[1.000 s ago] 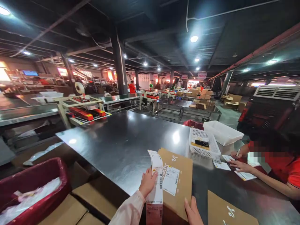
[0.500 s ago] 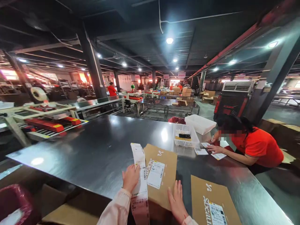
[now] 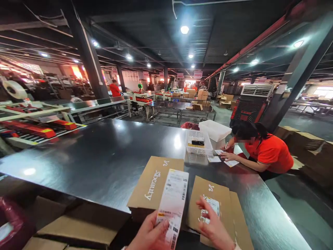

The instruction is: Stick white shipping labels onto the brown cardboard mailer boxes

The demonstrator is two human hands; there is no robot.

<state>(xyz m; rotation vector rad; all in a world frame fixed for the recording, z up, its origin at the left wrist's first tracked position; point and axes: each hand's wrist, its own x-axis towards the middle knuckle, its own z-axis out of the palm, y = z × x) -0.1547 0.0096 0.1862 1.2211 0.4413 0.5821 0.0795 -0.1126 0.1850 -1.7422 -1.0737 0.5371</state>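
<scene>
our left hand pinches a strip of shipping labels, fingers clamped on its lower end, just right of the brown box. our right hand, fingers spread, presses a label onto a second box. beyond the brown box, a white basket holds dark items.

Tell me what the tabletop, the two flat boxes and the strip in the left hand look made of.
Tabletop: looks like brushed sheet metal, grey with mirrored lamp glare. Flat boxes: brown matte cardboard, white print. Label strip in the left hand: thin paper, probably glossy backing; barcodes show.
</scene>
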